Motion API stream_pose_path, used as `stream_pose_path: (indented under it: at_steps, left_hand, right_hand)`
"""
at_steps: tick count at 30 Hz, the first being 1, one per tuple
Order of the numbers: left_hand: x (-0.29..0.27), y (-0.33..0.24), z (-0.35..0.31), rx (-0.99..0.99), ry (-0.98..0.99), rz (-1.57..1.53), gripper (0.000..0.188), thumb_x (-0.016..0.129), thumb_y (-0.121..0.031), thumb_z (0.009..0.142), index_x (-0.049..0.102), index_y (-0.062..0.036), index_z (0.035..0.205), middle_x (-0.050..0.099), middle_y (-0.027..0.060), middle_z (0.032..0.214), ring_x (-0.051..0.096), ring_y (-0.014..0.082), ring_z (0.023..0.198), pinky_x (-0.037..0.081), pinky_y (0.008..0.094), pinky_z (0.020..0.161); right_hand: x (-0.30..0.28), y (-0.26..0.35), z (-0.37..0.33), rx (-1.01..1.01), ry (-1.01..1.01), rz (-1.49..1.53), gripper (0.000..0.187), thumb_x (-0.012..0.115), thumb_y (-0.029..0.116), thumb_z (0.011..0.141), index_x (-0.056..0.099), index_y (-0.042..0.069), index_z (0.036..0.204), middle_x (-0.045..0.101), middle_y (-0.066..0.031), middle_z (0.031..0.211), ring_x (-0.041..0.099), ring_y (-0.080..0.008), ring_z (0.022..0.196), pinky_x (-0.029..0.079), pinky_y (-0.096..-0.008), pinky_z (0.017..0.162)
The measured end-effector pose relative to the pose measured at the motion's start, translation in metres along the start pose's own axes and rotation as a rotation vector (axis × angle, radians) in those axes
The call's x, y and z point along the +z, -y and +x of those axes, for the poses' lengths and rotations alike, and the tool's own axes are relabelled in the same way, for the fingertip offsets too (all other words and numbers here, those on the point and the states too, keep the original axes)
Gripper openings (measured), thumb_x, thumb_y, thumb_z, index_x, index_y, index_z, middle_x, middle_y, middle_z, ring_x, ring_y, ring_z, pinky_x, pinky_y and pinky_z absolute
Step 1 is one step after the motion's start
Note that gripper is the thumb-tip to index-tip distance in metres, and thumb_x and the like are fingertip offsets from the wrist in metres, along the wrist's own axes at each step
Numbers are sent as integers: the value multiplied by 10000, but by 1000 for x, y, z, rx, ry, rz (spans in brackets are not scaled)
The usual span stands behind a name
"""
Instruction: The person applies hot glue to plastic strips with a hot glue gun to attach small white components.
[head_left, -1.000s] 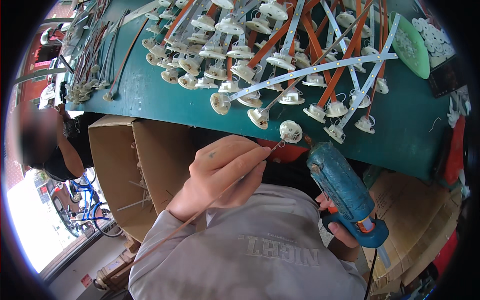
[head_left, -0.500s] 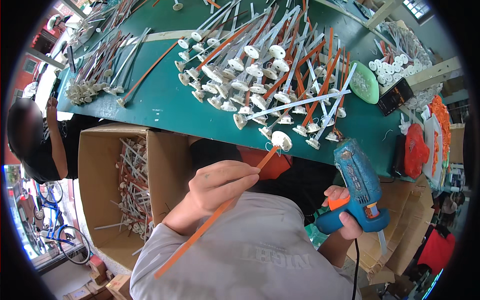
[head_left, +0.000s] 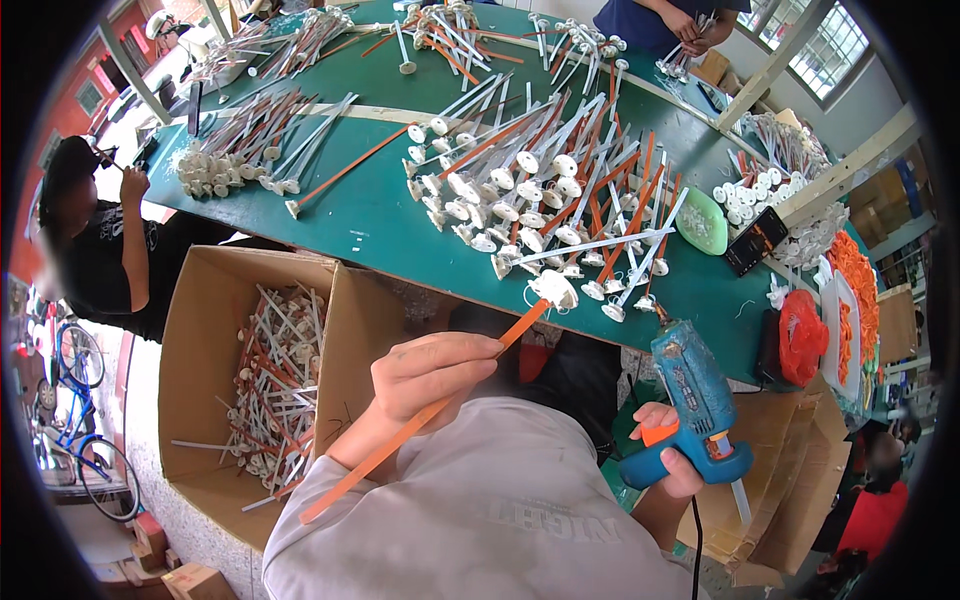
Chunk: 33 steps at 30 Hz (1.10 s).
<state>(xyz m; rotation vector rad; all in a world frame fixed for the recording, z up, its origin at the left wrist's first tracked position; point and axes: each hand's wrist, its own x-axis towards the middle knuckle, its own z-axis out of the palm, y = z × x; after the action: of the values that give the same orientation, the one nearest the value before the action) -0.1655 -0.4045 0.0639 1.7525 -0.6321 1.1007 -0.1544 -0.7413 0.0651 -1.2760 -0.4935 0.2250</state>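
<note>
Between the fingertips and thumb of my left hand point(head_left: 430, 375) is a flat orange strip point(head_left: 385, 455), slanting up to the right. A white round disc point(head_left: 553, 289) with a thin looped wire sits on its upper end, by the table's near edge. My right hand point(head_left: 680, 472) is wrapped round the handle of a blue hot glue gun point(head_left: 692, 378). The gun's nozzle points up toward the table, apart from the disc, and a glue stick point(head_left: 741, 500) sticks out behind. Nearest the nozzle lies a pile of similar white discs point(head_left: 530, 190) on orange and grey strips.
The green table point(head_left: 400, 265) carries more bundles of strips, a light-green dish point(head_left: 702, 222) and a red plastic bag point(head_left: 802, 338). A cardboard box point(head_left: 245, 258) of finished-looking pieces stands at my left. One person sits at left; another person's hands point(head_left: 690, 32) hold strips at the far side.
The view has tilted up, bringing more of the far table and another person's hands into sight. Both my hands keep their holds; the disc and glue gun stay apart.
</note>
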Motion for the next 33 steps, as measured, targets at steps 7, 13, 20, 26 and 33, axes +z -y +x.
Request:
stream_pose_path:
  at_steps: [7,13,20,26,33]
  left_hand:
    - [7,-12,10,41,33,67,190,727,142,701,704,60,870,717,219,876,737,315,759,627,366,698]
    - [10,-14,16,54,69,49,141,725,114,724,704,67,856,718,216,856,738,307,751,630,368,678]
    - [15,-7,18,66,94,51,109,707,92,751,708,66,857,717,214,845,736,303,738,634,373,673]
    - [14,-5,19,59,113,25,114,698,88,750,712,61,861,718,210,846,737,303,745,635,370,674]
    - [14,-2,18,43,100,41,171,726,114,708,711,63,870,722,204,850,739,303,744,634,364,673]
  right_hand:
    - [17,-17,9,-109,334,48,345,631,9,804,580,-13,1145,624,-174,1066,627,-301,996,545,-469,839]
    - [29,-5,18,-107,255,-139,301,655,-9,757,623,6,1057,683,-155,982,697,-278,914,563,-362,815]
    - [31,-6,18,-100,180,-179,293,677,-3,735,635,7,1025,692,-144,953,706,-273,877,573,-343,786]
    - [34,-1,20,-123,177,-282,273,650,-65,748,643,12,1009,693,-147,963,704,-253,863,583,-351,778]
    - [6,-3,31,-337,575,-544,275,728,-15,789,652,17,1051,628,-102,1130,636,-162,1041,567,-308,841]
